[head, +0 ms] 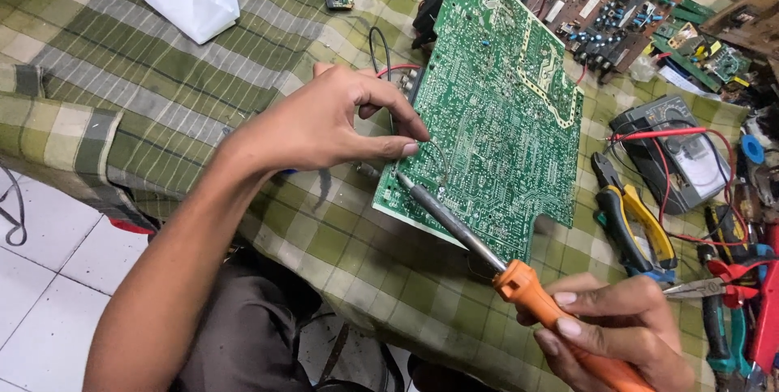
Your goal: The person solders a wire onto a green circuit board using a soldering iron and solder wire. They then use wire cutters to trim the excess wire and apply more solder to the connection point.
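Green-and-cream checked cloth (122,59) over the whole bench, with a crumpled white tissue (191,2) lying far left, well apart from the work. Left hand (324,128) next: thumb and forefinger pinched shut on a thin strand of solder wire (439,166), other fingers curled, heel of the hand hovering over the cloth beside the board's left edge. Best kept steady there, wire fed in small amounts to the joint rather than to the iron, fingertips held clear of the hot barrel. Green circuit board (495,108) in the middle, solder side up, tilted with its far end raised on components beneath; dense with pale traces and silvery joints, a notched cut-out near its right edge. Soldering iron (454,226) slanting up-left across the board's near corner, metal tip touching the board just below the wire, orange handle (552,319) low right. Worth holding the tip flat against pad and lead together, then lifting straight off once the solder flows, no dragging across neighbouring traces. Right hand (617,327) wrapped closed round that handle, pen-like, fingers folded over it. Further right, on the cloth: yellow-handled pliers (629,217), a multimeter (673,152) with red probe leads, 1 brown component-side board (617,2) behind, red-handled pliers (718,286) at the edge.
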